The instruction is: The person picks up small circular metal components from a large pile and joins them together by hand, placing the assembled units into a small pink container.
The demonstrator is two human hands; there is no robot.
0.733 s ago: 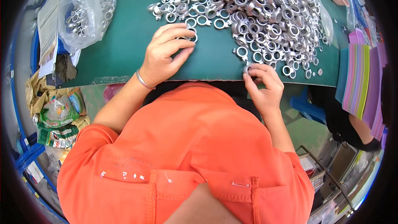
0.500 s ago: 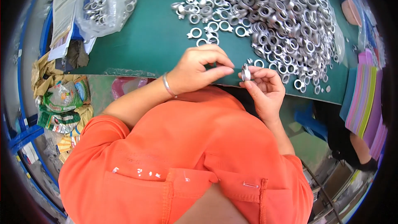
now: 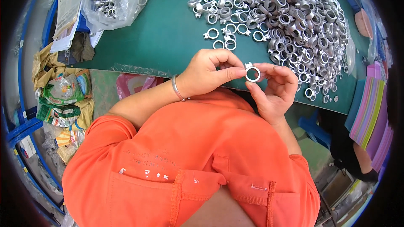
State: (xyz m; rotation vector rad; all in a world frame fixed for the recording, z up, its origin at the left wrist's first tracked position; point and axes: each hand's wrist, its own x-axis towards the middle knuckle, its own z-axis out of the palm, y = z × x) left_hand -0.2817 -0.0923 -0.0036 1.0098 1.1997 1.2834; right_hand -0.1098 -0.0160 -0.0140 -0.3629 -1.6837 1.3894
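Note:
A silvery metal ring [image 3: 253, 67] with a small lug on its rim is held up just above the front edge of the green table, its round opening facing me. My left hand [image 3: 208, 73] pinches it at the lug side with thumb and forefinger. From the right, my right hand [image 3: 275, 90] grips the same ring between thumb and fingers, the other fingers curled. Beyond the hands lies a large heap of similar metal rings [image 3: 294, 17], with several loose rings [image 3: 211, 33] at its left side.
The green table [image 3: 160, 38] spans the far side. On its left are a clear plastic bag [image 3: 139, 6] of rings and printed papers [image 3: 69, 4]. Crumpled packaging [image 3: 63, 96] lies lower left. Stacked coloured sheets [image 3: 366, 111] and a person's dark-clothed leg [image 3: 347, 147] are at right.
My left hand has moved right and now touches the ring, which only my right hand held before. The ring has turned from edge-on to face me. The view has shifted slightly.

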